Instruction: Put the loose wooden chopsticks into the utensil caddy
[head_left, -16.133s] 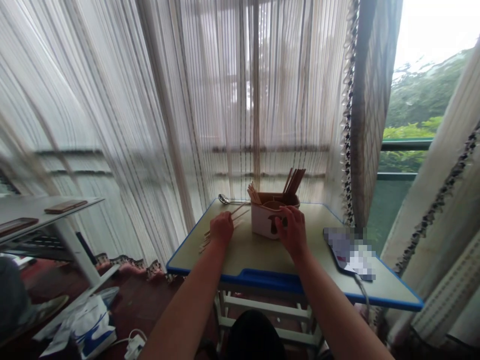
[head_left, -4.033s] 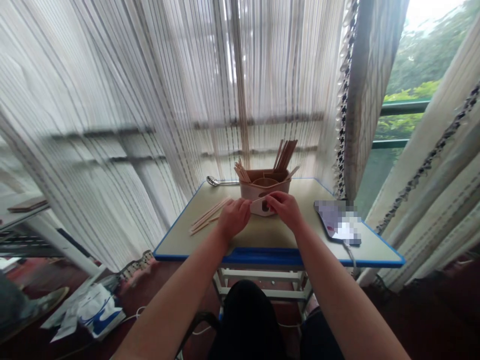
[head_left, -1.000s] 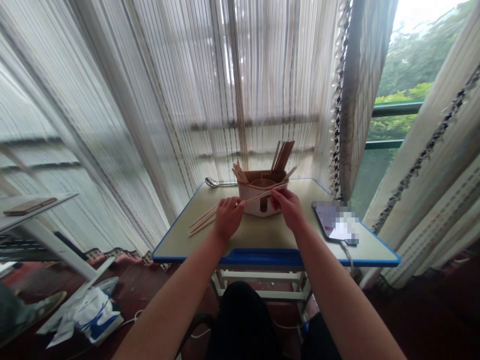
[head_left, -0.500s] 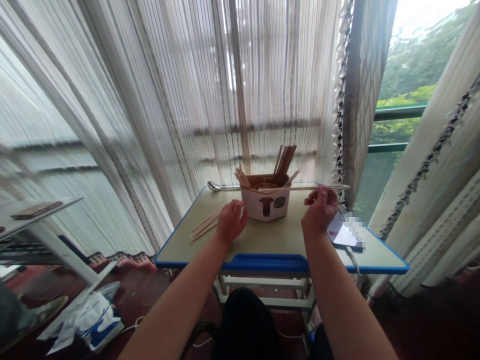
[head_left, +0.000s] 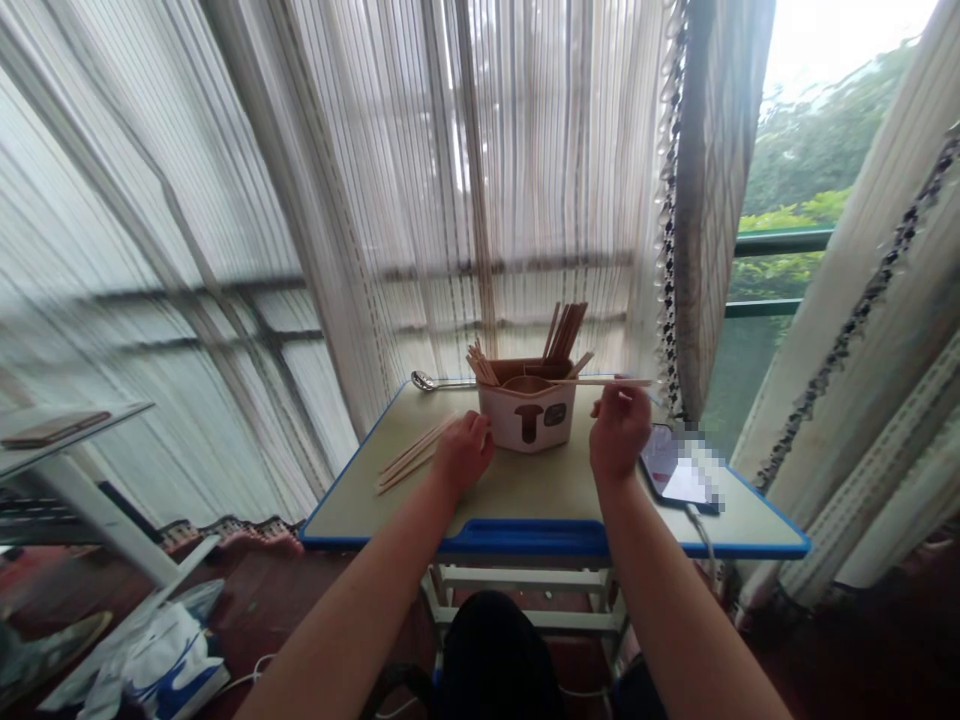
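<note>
A pale utensil holder with a mushroom print stands at the back middle of the blue-edged desk. Dark chopsticks and light chopsticks stick up from its compartments. My right hand, to the right of the holder, pinches a light wooden chopstick that lies level over the holder's rim. My left hand rests on the desk against the holder's left side, fingers curled. Several loose chopsticks lie on the desk left of that hand.
A metal spoon lies at the desk's back left corner. A phone with a cable sits at the right. Sheer curtains hang close behind. A white shelf and a plastic bag are at the lower left.
My right hand pulled a chopstick away to the right, and it has now come back toward the holder with the stick level over the rim. My left hand stays by the holder.
</note>
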